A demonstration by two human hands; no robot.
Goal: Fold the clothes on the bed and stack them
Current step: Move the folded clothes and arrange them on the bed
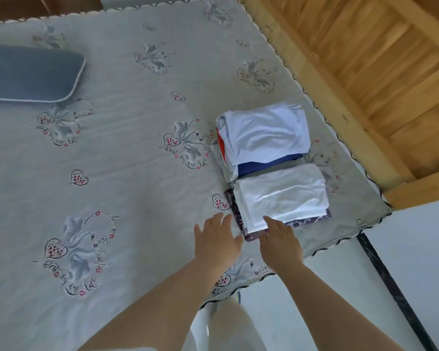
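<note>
Two folded stacks are sitting side by side near the bed's (127, 153) right edge, the near stack (281, 196) topped in white over a dark patterned piece, the far stack (264, 135) topped in pale blue. The right hand (280, 239) is reaching onto the near stack's front edge, fingers straight; the left hand (217, 239) is hovering just beside it, fingers slightly spread, holding nothing. A grey pillow (31, 73) is lying well apart, far left.

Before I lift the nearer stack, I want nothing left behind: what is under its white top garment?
Under the white garment, a dark purple patterned fabric shows at the edges. Anything between them is covered.
</note>
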